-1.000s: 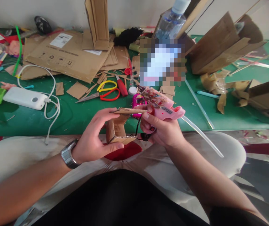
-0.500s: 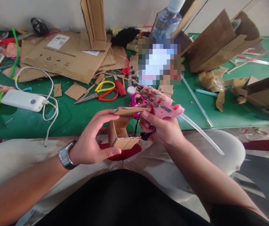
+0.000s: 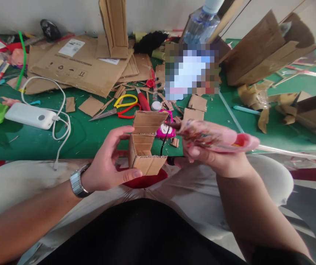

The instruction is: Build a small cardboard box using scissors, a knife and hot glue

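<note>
Matt brown cardboard and pink plastic at a smooth, faintly shiny green desk (image 3: 83, 142).
By its front edge, the small box (image 3: 148, 165) is matt cardboard with rough, fluted cut rims; the glue gun (image 3: 216, 136) is pink plastic, smooth behind, rough and mottled in front. The scissors (image 3: 105, 115) pair metal blades with glossy handles. Towards the left edge, the power bank (image 3: 28, 115) looks smooth, white plastic; the wristwatch (image 3: 77, 182) is shiny metal.

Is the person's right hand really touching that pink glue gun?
Touching. The head view shows the right hand gripping the pink glue gun, its thumb lying against the lower side of the body with no gap between them.
</note>
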`<state>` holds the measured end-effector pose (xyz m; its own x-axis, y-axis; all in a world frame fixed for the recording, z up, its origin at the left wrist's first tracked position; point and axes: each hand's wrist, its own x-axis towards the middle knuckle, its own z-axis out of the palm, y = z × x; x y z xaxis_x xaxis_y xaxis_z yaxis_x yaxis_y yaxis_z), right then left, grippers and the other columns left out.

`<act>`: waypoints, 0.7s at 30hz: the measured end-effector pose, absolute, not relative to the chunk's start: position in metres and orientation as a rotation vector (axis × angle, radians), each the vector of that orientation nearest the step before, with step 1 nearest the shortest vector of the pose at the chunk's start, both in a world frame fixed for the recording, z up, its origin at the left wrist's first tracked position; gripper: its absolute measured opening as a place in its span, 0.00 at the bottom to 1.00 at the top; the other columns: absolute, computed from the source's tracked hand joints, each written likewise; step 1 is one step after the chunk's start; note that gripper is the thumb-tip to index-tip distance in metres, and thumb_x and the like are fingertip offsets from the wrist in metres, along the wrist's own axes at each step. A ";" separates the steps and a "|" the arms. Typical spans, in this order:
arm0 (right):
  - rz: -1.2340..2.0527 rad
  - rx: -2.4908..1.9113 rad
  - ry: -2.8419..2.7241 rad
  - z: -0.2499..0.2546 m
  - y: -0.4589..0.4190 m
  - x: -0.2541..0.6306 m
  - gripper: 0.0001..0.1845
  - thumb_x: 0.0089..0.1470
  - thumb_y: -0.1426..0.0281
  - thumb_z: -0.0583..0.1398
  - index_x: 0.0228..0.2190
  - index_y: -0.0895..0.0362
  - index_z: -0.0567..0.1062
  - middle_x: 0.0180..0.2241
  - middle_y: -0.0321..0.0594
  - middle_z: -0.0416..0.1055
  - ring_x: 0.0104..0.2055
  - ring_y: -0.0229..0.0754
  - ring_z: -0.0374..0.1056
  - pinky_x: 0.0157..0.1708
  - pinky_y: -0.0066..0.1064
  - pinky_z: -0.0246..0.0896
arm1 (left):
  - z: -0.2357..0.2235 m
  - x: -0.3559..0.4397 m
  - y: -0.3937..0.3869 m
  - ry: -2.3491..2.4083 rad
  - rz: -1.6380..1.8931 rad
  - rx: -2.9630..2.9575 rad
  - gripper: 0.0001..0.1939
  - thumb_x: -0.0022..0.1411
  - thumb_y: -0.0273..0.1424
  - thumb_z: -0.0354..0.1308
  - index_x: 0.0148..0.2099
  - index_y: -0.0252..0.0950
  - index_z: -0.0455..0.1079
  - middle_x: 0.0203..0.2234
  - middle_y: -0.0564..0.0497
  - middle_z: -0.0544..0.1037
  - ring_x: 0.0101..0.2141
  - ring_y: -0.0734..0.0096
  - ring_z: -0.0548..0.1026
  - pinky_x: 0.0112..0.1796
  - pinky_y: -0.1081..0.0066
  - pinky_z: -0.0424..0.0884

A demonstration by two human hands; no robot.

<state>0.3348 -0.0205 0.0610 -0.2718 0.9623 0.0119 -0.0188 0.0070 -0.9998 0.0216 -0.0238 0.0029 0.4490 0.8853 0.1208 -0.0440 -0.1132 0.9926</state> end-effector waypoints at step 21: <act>1.622 -0.885 -1.560 0.053 -0.019 0.328 0.26 0.65 0.56 0.71 0.60 0.53 0.86 0.63 0.48 0.83 0.65 0.61 0.79 0.64 0.47 0.79 | 0.003 0.024 -0.029 0.691 0.970 1.575 0.49 0.54 0.32 0.84 0.72 0.52 0.65 0.74 0.39 0.63 0.71 0.36 0.68 0.49 0.56 0.88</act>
